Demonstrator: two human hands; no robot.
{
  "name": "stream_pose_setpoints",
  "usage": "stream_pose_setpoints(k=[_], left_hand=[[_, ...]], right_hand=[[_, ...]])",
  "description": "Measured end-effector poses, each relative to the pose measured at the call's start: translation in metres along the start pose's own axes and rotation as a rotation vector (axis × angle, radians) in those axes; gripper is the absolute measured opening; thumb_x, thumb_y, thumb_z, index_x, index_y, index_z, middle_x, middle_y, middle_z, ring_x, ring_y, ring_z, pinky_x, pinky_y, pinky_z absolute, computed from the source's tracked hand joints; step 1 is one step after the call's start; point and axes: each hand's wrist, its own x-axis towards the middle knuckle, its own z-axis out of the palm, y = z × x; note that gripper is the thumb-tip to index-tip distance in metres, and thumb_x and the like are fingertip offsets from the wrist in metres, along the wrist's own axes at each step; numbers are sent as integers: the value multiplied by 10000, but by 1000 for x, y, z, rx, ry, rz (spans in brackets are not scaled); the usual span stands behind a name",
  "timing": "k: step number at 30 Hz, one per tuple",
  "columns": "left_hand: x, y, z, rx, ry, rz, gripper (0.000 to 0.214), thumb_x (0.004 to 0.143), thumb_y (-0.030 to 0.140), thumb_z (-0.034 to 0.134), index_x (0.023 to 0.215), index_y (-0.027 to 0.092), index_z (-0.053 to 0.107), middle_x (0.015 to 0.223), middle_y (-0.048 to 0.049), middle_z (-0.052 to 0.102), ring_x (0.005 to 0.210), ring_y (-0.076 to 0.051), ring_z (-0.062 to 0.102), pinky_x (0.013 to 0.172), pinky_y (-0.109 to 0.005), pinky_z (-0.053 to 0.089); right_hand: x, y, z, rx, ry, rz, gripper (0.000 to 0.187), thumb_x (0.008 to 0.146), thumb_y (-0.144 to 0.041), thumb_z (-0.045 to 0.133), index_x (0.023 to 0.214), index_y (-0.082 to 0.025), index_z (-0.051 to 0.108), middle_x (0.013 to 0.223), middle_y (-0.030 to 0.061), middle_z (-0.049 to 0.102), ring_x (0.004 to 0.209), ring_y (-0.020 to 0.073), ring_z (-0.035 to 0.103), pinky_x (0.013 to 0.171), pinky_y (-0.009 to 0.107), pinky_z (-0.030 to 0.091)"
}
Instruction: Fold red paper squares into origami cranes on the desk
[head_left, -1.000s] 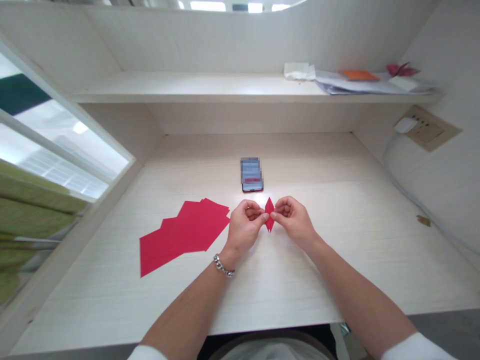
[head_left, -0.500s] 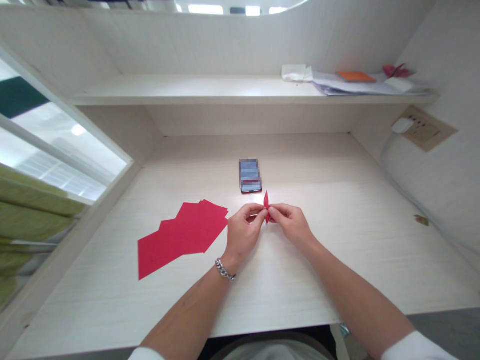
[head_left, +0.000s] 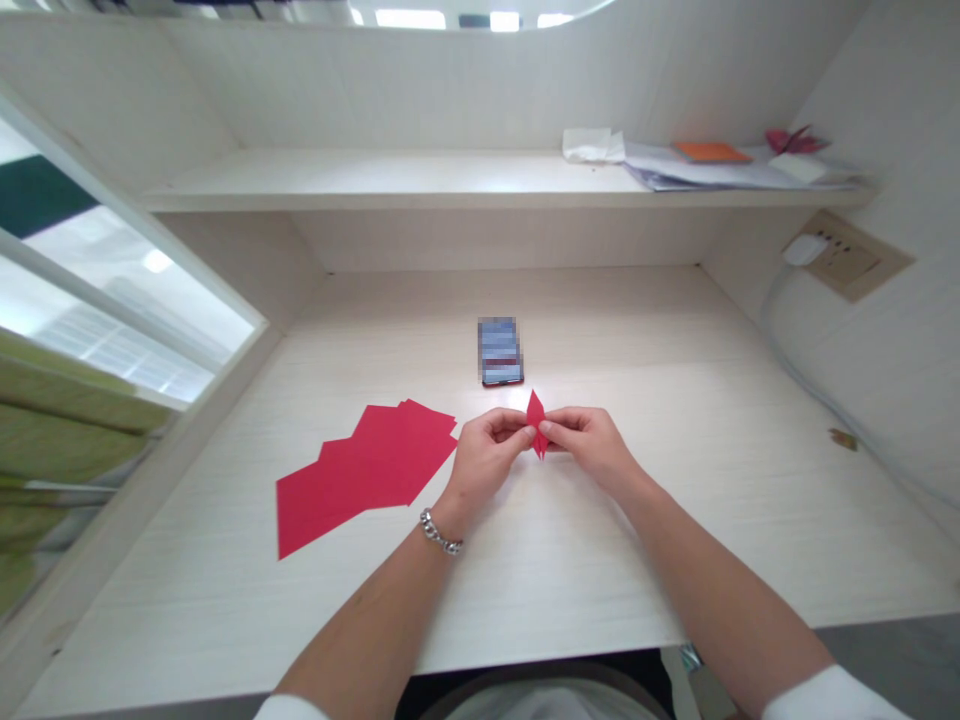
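Observation:
A small folded red paper (head_left: pixel 535 408), pointed at its far end and split into narrow tips at the near end, is held between both hands. My left hand (head_left: pixel 489 450) pinches its left side with thumb and fingers. From the other side, my right hand (head_left: pixel 589 440) pinches the right edge, its thumb on the near face. To the left, red paper sheets (head_left: pixel 375 460) lie fanned out flat on the desk, close to my left wrist. Just beyond the folded paper lies a phone (head_left: pixel 500 352), its screen lit and blurred.
A shelf (head_left: pixel 375 180) spans the back, bearing papers (head_left: pixel 675 170), an orange square (head_left: pixel 712 152), a white tissue pack (head_left: pixel 592 146) and a red folded paper piece (head_left: pixel 796 140). At right, a white plug (head_left: pixel 805 250) sits in a wall socket (head_left: pixel 855 262), its cable (head_left: pixel 795 370) trailing down.
The folded red paper has turned so more of its broad face shows, and its near tips now appear split. Both hands have shifted slightly toward me, still pinching it.

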Motion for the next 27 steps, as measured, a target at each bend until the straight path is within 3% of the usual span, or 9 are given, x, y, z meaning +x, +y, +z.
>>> stream_pose_setpoints(k=[9,16,21,27], left_hand=[[-2,4,1,-201,-36,-72,131,682,209,767,777,149,700,736,-27,718,678,-158,680,670,-298,577],[-1,6,-2,-81,-40,-19,91,667,180,758,732,143,706,730,-37,717,682,-154,670,666,-281,570],[0,4,-2,-73,-35,-38,137,699,198,736,816,135,704,789,-52,720,715,-168,682,709,-314,578],[0,2,-3,-38,-35,-12,260,718,261,752,930,133,674,874,-74,714,766,-177,680,733,-321,567]], right_hand=[[-2,-4,-3,161,-31,30,213,581,-231,816,771,-170,742,720,27,720,668,184,680,712,393,588],[-4,-10,-6,119,-81,78,187,688,-310,756,783,-151,730,749,57,716,723,217,690,737,420,577],[-2,-5,-6,-53,-12,-56,178,662,-265,774,792,-162,710,744,43,705,708,197,675,705,359,570],[-6,-4,-4,-290,58,-271,151,737,-291,722,836,-183,682,802,54,706,737,195,667,716,333,552]])
